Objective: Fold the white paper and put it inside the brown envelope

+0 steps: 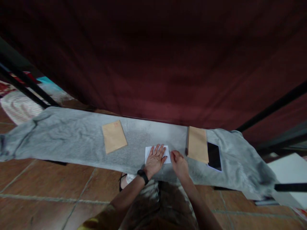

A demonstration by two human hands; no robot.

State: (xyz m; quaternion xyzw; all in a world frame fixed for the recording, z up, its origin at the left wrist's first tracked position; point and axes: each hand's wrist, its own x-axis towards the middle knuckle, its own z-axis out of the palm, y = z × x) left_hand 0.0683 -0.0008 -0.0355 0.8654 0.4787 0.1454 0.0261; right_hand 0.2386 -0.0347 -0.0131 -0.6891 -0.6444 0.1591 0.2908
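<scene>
A small sheet of white paper [148, 150] lies on the grey cloth in front of me. My left hand [155, 160] is spread flat on top of it, fingers apart, a dark watch on the wrist. Right at the paper's right edge, my right hand [179, 163] is closed with its fingers curled together. Whether those fingers grip the edge or something small is hidden. To the left lies a brown paper envelope [114, 136] with a faint red mark near its top. A stack of brown envelopes [198, 144] sits to the right of my right hand.
A phone or tablet with a dark screen [214, 156] lies against the right envelopes. Grey cloth [74, 137] covers the long, narrow surface. Behind it hangs a dark red curtain [153, 64], with black metal bars [275, 107] at the sides. Below is a tiled floor [55, 182].
</scene>
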